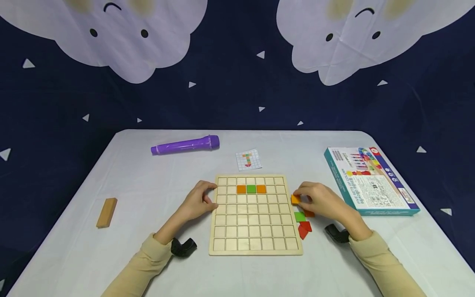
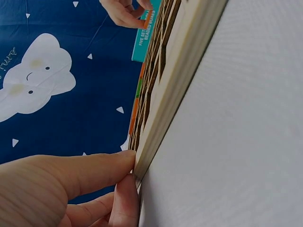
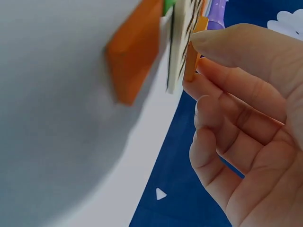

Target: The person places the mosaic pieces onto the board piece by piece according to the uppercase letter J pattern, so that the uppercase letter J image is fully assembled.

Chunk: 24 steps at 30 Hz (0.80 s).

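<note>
Right hand (image 1: 320, 199) pinching one orange tile (image 1: 295, 200); loose left hand (image 1: 196, 202) touching board (image 1: 253, 220), three inset tiles (image 1: 251, 189).

Tiles (image 1: 251, 189) orange, green, red; board (image 1: 242, 232) pale cream, gridded; stick (image 1: 183, 146) purple; backdrop (image 1: 231, 99) navy, white-clouded.

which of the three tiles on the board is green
The middle tile in the row; the left tile and right tile beside it are both orange.
</note>
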Each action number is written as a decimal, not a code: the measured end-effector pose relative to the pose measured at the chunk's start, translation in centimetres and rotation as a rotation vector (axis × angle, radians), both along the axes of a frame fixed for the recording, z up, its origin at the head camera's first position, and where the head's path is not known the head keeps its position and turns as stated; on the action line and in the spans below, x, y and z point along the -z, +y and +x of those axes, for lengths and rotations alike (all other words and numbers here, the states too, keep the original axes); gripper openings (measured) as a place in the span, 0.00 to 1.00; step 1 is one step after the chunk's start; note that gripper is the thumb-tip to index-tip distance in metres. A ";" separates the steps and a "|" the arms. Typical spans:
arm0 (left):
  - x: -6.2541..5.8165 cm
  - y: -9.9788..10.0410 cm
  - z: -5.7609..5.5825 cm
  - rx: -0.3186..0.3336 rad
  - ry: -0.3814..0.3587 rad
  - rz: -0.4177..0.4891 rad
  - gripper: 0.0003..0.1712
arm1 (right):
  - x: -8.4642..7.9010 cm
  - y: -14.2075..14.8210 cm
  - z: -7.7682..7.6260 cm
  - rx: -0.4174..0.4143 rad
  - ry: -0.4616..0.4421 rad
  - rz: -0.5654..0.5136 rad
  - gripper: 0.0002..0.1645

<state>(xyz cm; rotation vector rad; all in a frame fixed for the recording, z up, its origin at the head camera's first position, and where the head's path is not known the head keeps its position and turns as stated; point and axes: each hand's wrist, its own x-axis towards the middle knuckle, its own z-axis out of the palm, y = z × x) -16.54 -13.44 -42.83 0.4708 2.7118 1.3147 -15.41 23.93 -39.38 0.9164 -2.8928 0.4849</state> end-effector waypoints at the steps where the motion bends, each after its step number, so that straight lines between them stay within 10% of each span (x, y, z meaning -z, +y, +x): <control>1: 0.0 0.0 -0.1 0.002 0.003 0.000 0.32 | -0.2 -0.1 -0.1 0.002 -0.005 0.001 0.12; 24: 0.0 -0.1 0.1 -0.003 -0.003 0.003 0.32 | -0.6 -5.6 -1.6 -0.162 0.030 -0.010 0.11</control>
